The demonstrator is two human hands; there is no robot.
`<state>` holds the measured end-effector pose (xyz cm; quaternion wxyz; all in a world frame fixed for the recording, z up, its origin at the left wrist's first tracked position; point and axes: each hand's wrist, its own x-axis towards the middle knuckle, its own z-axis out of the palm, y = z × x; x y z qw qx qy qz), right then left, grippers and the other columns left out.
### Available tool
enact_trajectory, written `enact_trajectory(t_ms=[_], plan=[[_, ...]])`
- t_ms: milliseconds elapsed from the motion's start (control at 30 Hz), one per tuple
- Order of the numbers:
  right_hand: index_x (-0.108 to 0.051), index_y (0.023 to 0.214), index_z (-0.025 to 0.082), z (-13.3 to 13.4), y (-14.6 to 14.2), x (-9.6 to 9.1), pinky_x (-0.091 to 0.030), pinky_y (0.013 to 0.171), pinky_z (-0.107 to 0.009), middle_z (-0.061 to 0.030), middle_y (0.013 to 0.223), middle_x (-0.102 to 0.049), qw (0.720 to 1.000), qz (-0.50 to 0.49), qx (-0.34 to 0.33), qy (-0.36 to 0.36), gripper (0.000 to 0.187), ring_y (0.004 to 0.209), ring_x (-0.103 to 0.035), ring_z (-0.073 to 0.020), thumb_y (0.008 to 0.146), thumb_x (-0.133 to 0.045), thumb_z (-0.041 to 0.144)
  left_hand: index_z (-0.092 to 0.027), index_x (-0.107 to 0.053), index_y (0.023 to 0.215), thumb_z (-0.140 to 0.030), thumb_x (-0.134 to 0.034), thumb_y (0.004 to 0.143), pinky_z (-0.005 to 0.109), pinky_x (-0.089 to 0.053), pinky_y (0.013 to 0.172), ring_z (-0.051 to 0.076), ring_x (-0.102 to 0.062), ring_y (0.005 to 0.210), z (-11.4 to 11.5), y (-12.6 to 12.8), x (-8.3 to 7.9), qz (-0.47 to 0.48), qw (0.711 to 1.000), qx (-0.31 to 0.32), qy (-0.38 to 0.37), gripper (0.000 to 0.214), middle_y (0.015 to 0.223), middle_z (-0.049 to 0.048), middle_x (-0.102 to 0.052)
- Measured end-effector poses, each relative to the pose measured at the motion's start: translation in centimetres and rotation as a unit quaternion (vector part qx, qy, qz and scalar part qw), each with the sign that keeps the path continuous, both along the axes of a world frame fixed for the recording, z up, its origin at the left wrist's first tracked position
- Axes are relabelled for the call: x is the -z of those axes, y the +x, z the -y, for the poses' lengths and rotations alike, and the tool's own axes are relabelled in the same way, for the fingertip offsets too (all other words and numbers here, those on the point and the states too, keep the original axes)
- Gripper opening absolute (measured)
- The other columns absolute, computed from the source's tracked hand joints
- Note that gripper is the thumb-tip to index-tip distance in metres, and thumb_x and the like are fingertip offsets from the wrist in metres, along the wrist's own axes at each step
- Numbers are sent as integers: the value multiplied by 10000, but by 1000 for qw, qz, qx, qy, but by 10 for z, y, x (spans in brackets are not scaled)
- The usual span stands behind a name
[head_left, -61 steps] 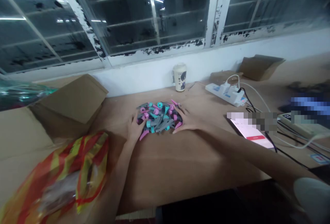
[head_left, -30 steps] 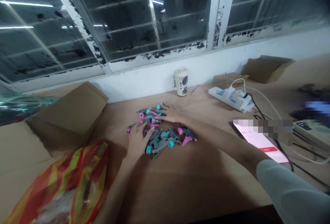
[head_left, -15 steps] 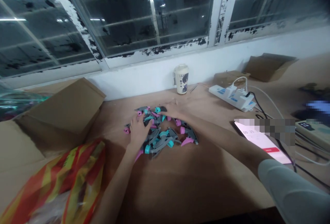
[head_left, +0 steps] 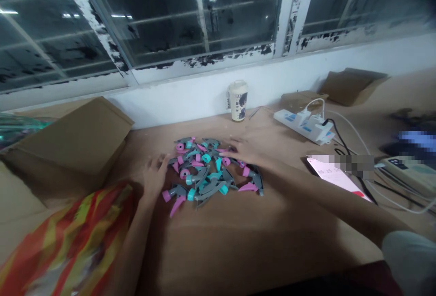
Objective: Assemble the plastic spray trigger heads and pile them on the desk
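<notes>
A loose heap of small grey spray-trigger heads [head_left: 207, 173] with pink and teal parts lies spread on the brown table [head_left: 238, 241]. My left hand [head_left: 155, 178] lies flat and open at the heap's left edge, fingers apart, nothing in it. My right hand [head_left: 243, 150] rests open on the heap's far right side, fingers stretched over the pieces, holding nothing.
A paper cup [head_left: 237, 100] stands by the wall. A white power strip [head_left: 303, 125] with cables lies to the right, next to a lit phone [head_left: 335, 178]. Cardboard boxes [head_left: 71, 144] stand at left, and a red-and-yellow plastic bag [head_left: 64, 241] lies near left.
Both hands have drawn apart from over the heap, the left one sliding out to the left. The pieces are spread wider and flatter than two seconds ago.
</notes>
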<state>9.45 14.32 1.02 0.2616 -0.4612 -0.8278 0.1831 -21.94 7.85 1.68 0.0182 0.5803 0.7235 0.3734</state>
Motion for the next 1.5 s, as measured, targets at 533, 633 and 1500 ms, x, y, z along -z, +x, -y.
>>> enact_trajectory(t_ms=[533, 633, 1500], plan=[[-615, 1169, 267, -21, -29, 6, -441, 952, -358, -14, 1169, -648, 991, -131, 2, -42, 542, 1113, -583, -223, 866, -339, 622, -158, -565, 1151, -492, -326, 883, 408, -427, 971, 254, -543, 1158, -104, -3, -1, 350, 934, 69, 18, 491, 1241, 109, -593], [-579, 1214, 280, -38, -33, 9, -410, 991, -358, -11, 1230, -610, 990, -135, 5, -50, 527, 1159, -551, -223, 829, -440, 611, -166, -650, 1045, -545, -397, 834, 407, -476, 898, 282, -594, 1075, -118, 16, 8, 339, 933, 120, -14, 502, 1115, 104, -664], [-613, 1162, 214, -59, 37, -8, -412, 997, -380, -53, 1195, -631, 974, -200, 0, -103, 547, 1109, -582, -212, 754, -566, 577, -187, -688, 936, -387, -628, 699, 330, -433, 948, 238, -574, 1105, -163, 151, 8, 305, 927, 216, -24, 315, 1101, 59, -678]])
